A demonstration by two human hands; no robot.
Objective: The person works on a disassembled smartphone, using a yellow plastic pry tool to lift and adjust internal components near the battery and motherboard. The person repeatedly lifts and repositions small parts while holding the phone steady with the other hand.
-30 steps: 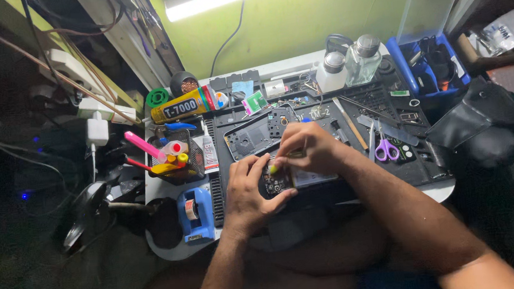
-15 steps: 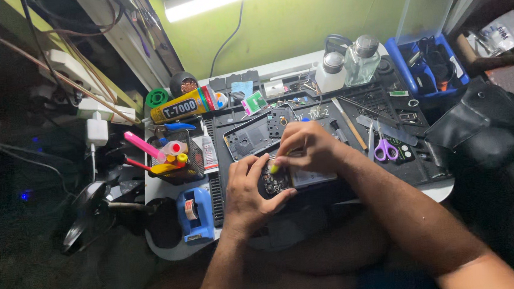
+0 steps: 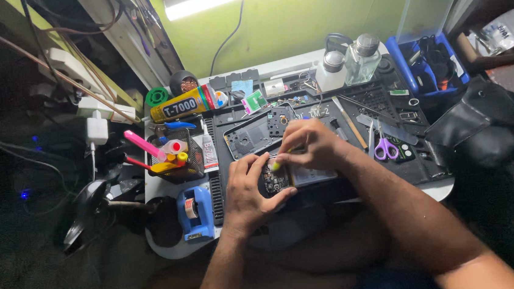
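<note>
An opened phone [image 3: 284, 178] with its circuit board bared lies on the black work mat [image 3: 417, 162]. My left hand [image 3: 247, 193] grips its left end, fingers curled around the edge. My right hand [image 3: 307, 145] pinches a thin yellow-tipped tool [image 3: 278, 165] whose tip rests on the phone's board. A detached phone back frame [image 3: 250, 136] lies just beyond the hands on the mat.
Purple-handled scissors [image 3: 384, 148] lie right of my right hand. A mesh cup with pink and yellow tools [image 3: 176, 160] and a blue tape dispenser [image 3: 195, 212] stand at left. A yellow glue tube [image 3: 180, 105], two clear bottles [image 3: 361, 58] and a blue bin [image 3: 428, 64] line the back.
Both hands stay on the phone; the right hand's tool tip has shifted only slightly over the board.
</note>
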